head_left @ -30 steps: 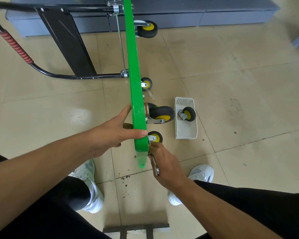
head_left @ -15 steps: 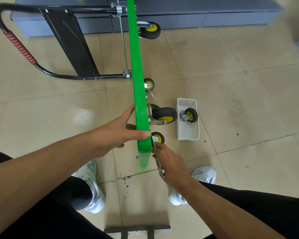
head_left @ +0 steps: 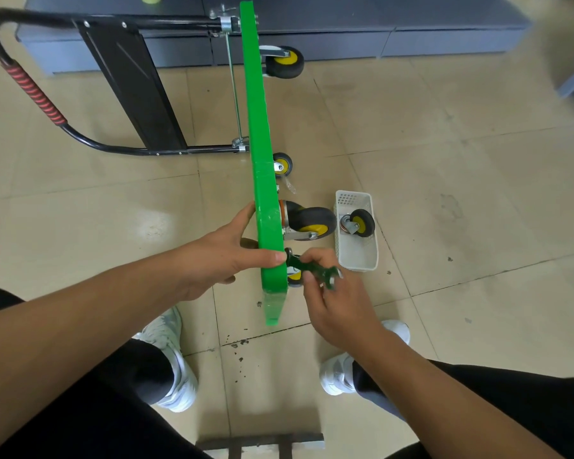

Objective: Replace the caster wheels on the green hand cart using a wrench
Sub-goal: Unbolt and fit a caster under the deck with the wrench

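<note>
The green hand cart (head_left: pixel 262 154) stands on its side edge on the floor, wheels pointing right. My left hand (head_left: pixel 226 256) grips the near end of the green deck, thumb over its top edge. My right hand (head_left: pixel 332 299) holds a green wrench (head_left: pixel 312 268) whose far end sits at the base of the near small caster (head_left: pixel 294 276), mostly hidden behind the wrench and fingers. A large black-and-yellow caster (head_left: pixel 307 221) is mounted just beyond. Two more casters (head_left: pixel 284 165) (head_left: pixel 284 62) sit farther along the deck.
A white plastic basket (head_left: pixel 358 253) lies on the tiles right of the cart with a loose caster wheel (head_left: pixel 358 223) in it. The black folded handle (head_left: pixel 30 91) with its red grip extends left. A grey low cabinet (head_left: pixel 411 38) runs along the back. My white shoes (head_left: pixel 169 359) flank the cart.
My right hand has swung the wrench from pointing down along the cart's end to lying almost level, pointing right. The view has shifted slightly; my left hand keeps its grip.
</note>
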The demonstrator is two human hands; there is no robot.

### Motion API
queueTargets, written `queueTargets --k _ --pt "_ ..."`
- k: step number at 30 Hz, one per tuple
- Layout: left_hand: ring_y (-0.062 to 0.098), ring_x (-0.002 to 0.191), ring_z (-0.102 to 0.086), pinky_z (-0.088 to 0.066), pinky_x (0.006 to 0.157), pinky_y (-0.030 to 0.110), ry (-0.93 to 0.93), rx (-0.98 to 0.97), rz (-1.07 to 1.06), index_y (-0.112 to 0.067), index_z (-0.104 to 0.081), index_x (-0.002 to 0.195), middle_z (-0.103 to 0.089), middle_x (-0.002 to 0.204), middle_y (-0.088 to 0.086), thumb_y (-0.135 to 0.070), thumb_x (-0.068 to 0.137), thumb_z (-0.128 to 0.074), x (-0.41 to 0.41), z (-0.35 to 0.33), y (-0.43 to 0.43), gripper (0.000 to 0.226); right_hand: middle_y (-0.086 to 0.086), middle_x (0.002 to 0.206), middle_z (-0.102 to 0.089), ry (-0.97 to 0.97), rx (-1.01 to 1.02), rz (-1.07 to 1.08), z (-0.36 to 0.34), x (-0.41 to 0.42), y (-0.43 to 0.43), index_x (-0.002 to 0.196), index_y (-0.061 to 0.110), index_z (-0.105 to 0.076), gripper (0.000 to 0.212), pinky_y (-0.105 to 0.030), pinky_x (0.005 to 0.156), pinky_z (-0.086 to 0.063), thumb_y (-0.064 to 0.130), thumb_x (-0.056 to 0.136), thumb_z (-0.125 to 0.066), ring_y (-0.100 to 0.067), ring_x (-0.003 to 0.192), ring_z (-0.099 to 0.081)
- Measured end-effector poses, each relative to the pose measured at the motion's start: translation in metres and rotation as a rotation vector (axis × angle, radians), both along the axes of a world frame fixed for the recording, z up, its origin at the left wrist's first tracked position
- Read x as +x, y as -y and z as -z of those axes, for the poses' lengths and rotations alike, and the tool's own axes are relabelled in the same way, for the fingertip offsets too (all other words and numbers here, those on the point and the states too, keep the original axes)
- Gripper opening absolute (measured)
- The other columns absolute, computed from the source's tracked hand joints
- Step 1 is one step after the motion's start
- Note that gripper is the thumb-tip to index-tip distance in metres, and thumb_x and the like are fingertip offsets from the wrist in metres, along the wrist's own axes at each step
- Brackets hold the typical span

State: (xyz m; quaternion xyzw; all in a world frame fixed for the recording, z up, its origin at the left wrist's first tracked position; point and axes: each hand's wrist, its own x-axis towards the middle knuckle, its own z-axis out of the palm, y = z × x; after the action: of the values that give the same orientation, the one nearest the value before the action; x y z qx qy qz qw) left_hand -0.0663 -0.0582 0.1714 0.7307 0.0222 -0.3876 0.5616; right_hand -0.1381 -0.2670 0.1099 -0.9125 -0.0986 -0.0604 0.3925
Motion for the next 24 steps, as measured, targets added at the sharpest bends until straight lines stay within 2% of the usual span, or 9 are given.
queueTargets --k 2,4,11,14,18,22,24 --pt "0.019 0.133 -0.047 -0.038 0.102 0.053 0.001 0.001 -0.002 -0.067 -0.007 0.145 -0.065 0.132 -0.009 -0.053 0.063 -0.084 0.000 0.000 0.000 0.113 0.009 0.083 -0.065 -0.044 0.003 0.001 -0.007 0.007 -0.002 0.115 0.035 -0.044 0.016 -0.047 0.065 -0.052 0.034 0.099 -0.041 -0.022 0.071 -0.064" --pt "0.019 0.132 -0.047 -0.038 0.102 0.054 0.002 0.003 -0.006 -0.067 -0.007 0.145 -0.065 0.131 -0.009 -0.052 0.064 -0.083 0.000 0.001 -0.001 0.113 0.006 0.083 -0.066 -0.058 0.023 0.017 -0.013 0.015 -0.003 0.115 0.029 -0.049 0.018 -0.049 0.068 -0.052 0.030 0.098 -0.044 -0.025 0.074 -0.066" --pt "0.018 0.131 -0.048 -0.035 0.105 0.057 0.002 -0.004 -0.002 -0.068 -0.009 0.144 -0.067 0.129 -0.008 -0.050 0.065 -0.084 0.001 0.000 -0.001 0.110 0.010 0.098 -0.056 -0.074 -0.046 -0.059 -0.029 0.034 -0.002 0.111 0.014 -0.059 0.016 -0.048 0.077 -0.051 0.018 0.106 -0.045 -0.018 0.076 -0.062" --pt "0.017 0.129 -0.049 -0.035 0.106 0.057 0.006 -0.006 0.002 -0.068 -0.010 0.144 -0.068 0.127 -0.008 -0.049 0.065 -0.084 0.000 0.000 -0.001 0.109 0.008 0.099 -0.059 -0.071 -0.083 -0.089 -0.031 0.039 0.001 0.114 0.016 -0.059 0.019 -0.046 0.080 -0.051 0.019 0.107 -0.042 -0.015 0.079 -0.062" --pt "0.016 0.128 -0.049 -0.036 0.106 0.057 0.009 -0.006 0.002 -0.069 -0.010 0.143 -0.068 0.127 -0.008 -0.049 0.065 -0.084 0.000 -0.001 -0.001 0.109 0.003 0.096 -0.065 -0.054 -0.113 -0.126 -0.032 0.041 -0.001 0.119 0.015 -0.057 0.025 -0.048 0.076 -0.053 0.025 0.106 -0.039 -0.021 0.081 -0.065" --pt "0.016 0.128 -0.049 -0.035 0.106 0.057 0.009 -0.003 -0.002 -0.068 -0.010 0.144 -0.066 0.129 -0.010 -0.050 0.065 -0.083 -0.001 -0.001 -0.001 0.110 0.004 0.090 -0.059 -0.041 -0.188 -0.141 -0.033 0.048 -0.005 0.122 0.013 -0.055 0.021 -0.049 0.074 -0.052 0.019 0.109 -0.040 -0.023 0.080 -0.063" --pt "0.015 0.128 -0.050 -0.035 0.106 0.058 0.010 -0.007 0.002 -0.069 -0.011 0.143 -0.068 0.125 -0.011 -0.049 0.066 -0.083 -0.001 -0.001 -0.002 0.107 -0.001 0.093 -0.062 -0.068 -0.253 -0.122 -0.029 0.051 -0.010 0.126 0.012 -0.053 0.027 -0.049 0.072 -0.052 0.023 0.109 -0.035 -0.023 0.079 -0.062"
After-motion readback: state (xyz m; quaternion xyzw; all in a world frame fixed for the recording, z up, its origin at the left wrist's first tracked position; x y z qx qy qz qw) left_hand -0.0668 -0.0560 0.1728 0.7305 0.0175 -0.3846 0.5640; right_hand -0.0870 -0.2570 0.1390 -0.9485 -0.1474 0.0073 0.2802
